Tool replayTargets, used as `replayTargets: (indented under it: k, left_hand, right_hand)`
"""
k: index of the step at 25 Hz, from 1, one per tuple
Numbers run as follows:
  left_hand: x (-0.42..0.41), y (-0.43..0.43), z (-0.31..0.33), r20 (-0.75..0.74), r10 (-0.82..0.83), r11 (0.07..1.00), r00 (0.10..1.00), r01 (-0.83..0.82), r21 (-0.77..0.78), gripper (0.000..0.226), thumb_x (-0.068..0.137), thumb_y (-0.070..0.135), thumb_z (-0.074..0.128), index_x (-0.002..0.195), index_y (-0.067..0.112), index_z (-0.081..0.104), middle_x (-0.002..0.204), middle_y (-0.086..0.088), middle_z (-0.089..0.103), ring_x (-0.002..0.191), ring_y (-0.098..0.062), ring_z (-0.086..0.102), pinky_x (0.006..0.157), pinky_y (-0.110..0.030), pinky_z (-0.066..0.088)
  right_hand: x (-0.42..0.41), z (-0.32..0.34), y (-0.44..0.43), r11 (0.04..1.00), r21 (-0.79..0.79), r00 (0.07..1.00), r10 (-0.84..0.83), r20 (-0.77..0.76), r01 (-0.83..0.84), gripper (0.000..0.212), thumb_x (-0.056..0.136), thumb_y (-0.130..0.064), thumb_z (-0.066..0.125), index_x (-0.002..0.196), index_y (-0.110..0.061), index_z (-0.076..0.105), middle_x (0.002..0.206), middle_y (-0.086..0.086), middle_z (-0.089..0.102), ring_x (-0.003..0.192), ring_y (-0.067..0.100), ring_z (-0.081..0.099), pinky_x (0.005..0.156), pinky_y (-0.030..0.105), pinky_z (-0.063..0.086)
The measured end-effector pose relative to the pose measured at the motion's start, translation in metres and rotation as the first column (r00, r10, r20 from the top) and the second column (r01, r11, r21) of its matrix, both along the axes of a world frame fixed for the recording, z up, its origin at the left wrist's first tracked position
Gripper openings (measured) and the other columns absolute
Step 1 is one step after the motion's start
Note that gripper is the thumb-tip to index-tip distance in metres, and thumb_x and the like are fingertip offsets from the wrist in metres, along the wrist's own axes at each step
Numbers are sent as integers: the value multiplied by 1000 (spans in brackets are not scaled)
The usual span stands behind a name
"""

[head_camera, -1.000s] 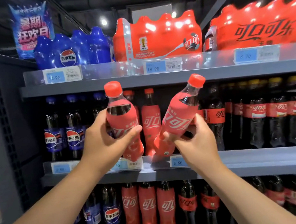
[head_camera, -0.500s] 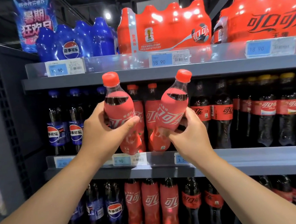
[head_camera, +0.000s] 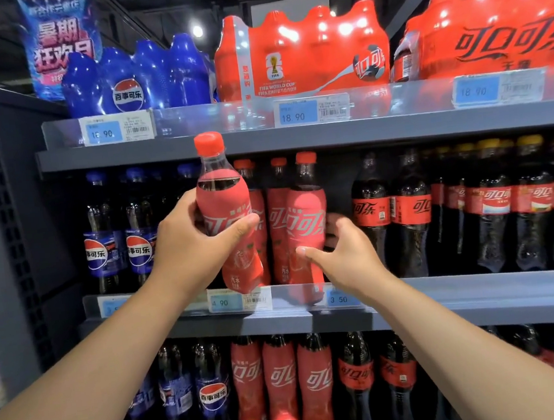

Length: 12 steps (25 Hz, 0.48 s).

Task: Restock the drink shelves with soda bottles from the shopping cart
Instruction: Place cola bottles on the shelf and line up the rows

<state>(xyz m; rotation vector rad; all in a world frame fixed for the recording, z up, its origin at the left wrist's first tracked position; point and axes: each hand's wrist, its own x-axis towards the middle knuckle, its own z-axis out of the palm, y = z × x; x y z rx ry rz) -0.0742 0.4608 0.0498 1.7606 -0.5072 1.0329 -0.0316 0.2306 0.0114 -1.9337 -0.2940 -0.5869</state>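
Observation:
My left hand (head_camera: pixel 187 250) grips a red-sleeved cola bottle (head_camera: pixel 223 201) by its middle and holds it upright in front of the middle shelf (head_camera: pixel 466 296), with its red cap at the level of the shelf above. A second red cola bottle (head_camera: pixel 305 213) stands upright on the middle shelf behind the clear price rail, beside other red bottles. My right hand (head_camera: pixel 349 257) is still round its lower half, thumb on the front and fingers behind its right side. The shopping cart is out of view.
Blue-labelled cola bottles (head_camera: pixel 117 233) fill the shelf's left part and dark bottles with red labels (head_camera: pixel 473 203) the right. Shrink-wrapped multipacks (head_camera: pixel 303 53) sit on the top shelf. More bottles (head_camera: pixel 280 384) line the lower shelf. A grey perforated side panel (head_camera: pixel 3 221) closes off the left.
My right hand moved its tilted bottle forward and stood it upright on the middle shelf. My left hand kept its bottle upright in much the same place. The view came closer to the shelves.

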Motion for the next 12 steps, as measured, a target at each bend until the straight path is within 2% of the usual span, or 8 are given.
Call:
replayTargets:
  k: [3, 9, 12]
  left_hand:
    - [2, 0, -1, 3, -2, 1000, 1000, 2, -5, 47, 59, 62, 80, 97, 39, 63, 94, 29, 70, 86, 7, 67, 70, -5, 48]
    - [5, 0, 0, -17, 7, 1000, 1000, -7, -5, 49, 58, 64, 79, 98, 39, 65, 95, 26, 71, 86, 6, 68, 70, -7, 50]
    - [9, 1, 3, -44, 37, 999, 998, -37, -1, 53, 58, 65, 79, 101, 36, 66, 93, 26, 71, 85, 5, 68, 73, -17, 52]
  right_hand:
    - [9, 4, 6, 998, -21, 997, 60, -42, -61, 71, 84, -28, 83, 145, -16, 49, 131, -3, 67, 117, 12, 65, 104, 38, 53]
    - [19, 1, 15, 995, -74, 997, 66, -46, -69, 72, 87, -32, 79, 148, -17, 44, 116, -6, 70, 99, 8, 69, 93, 33, 58]
    - [26, -2, 16, 997, -66, 998, 47, -31, -49, 69, 84, -31, 82, 143, -18, 50, 106, -10, 73, 92, 2, 70, 85, 25, 59]
